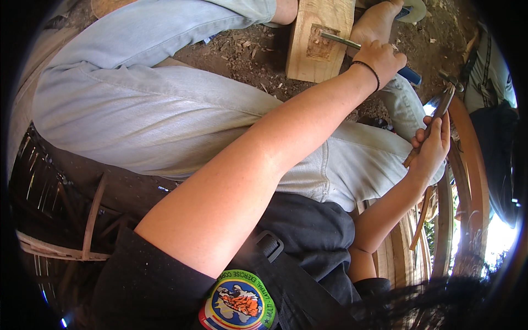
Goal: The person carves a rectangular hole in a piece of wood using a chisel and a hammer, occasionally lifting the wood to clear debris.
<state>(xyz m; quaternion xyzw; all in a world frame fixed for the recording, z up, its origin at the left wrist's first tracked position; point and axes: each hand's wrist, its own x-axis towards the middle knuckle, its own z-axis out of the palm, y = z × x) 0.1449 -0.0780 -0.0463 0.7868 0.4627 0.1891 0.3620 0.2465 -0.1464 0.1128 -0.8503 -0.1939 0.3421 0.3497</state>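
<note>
My left hand (379,59), with a dark band at the wrist, is wrapped round a chisel; its metal blade (342,40) points left and its blue handle end (410,76) sticks out on the right. The blade tip lies over a rough, shallow recess cut in a pale wooden block (309,70). In my right hand (432,146), lower and further right, is a hammer with a wooden handle (439,110). Its metal head (454,82) is raised, apart from the chisel.
A bare foot (374,25) rests beside the block, and part of another shows at its left. Wood chips lie on the dirt ground (242,52). Legs in light jeans (165,104) stretch across the view. Curved wooden slats (470,165) and dark cloth (498,143) stand at the right.
</note>
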